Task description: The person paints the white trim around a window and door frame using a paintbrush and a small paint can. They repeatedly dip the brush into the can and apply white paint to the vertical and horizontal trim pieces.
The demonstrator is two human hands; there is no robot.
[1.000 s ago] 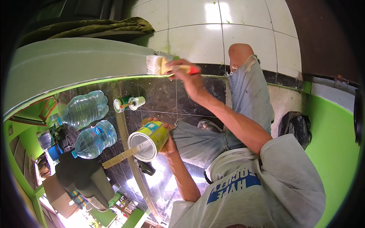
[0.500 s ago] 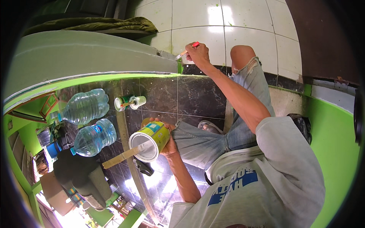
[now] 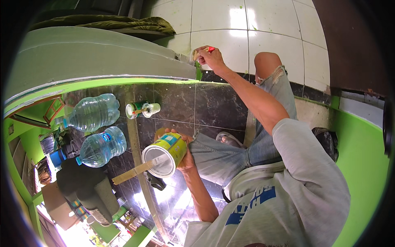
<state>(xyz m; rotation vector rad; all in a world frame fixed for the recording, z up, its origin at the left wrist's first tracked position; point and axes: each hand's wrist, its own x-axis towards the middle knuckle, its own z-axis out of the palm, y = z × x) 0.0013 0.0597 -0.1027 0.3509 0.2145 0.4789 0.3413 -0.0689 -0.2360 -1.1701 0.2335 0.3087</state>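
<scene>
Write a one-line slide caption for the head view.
Left hand holds an open paint can with a stir stick; right hand presses a red-handled brush to the wall's edge.

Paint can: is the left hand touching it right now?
Touching. The head view shows the left hand wrapped around the side of the paint can, fingers on its wall, holding it tilted.

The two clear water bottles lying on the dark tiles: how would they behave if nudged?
The two clear water bottles lie on their sides on glossy tile floor, so they would probably roll easily. They look mostly full, so likely heavy for their size. Thin clear walls would probably flex under a squeeze.
</scene>
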